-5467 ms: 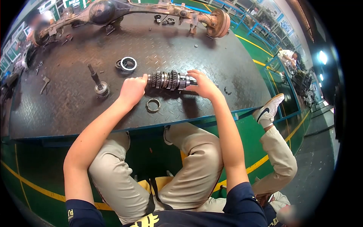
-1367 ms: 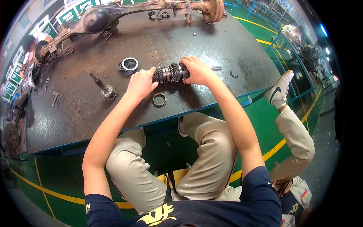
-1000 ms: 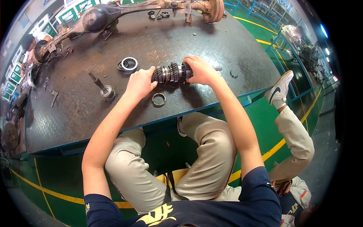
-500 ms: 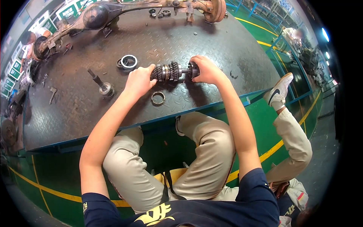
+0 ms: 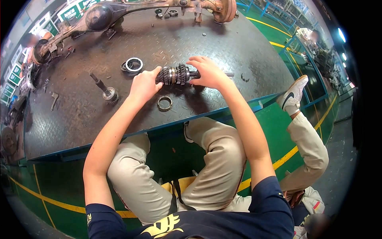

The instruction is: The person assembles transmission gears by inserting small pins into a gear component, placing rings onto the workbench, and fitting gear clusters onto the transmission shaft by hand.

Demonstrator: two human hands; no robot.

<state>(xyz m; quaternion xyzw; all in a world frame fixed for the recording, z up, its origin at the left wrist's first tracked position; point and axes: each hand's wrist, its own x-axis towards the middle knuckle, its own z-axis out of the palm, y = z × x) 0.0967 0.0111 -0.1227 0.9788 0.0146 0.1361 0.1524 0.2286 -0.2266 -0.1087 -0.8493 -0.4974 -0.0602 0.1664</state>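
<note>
A dark gear shaft assembly (image 5: 178, 74) lies sideways above the metal table, its gears stacked around the shaft. My left hand (image 5: 146, 84) is closed round its left end. Toward its right end, my right hand (image 5: 207, 73) has its fingers curled around the shaft beside the gears, and a bare shaft tip sticks out to the right past the hand. Near my left hand lie a toothed ring (image 5: 164, 103) and a pale ring (image 5: 134, 65). A shorter gear shaft (image 5: 108, 92) stands farther left.
A rusty axle housing (image 5: 99, 17) runs along the table's (image 5: 191, 44) far edge. A wrench-like tool (image 5: 54, 100) lies at the left. Another person's leg and shoe (image 5: 292, 99) are by the table's right corner. More people are at both far sides.
My right hand has moved left along the shaft, nearer the gear stack. The gear there is now mostly hidden by the hand, and the shaft tip shows on the right.
</note>
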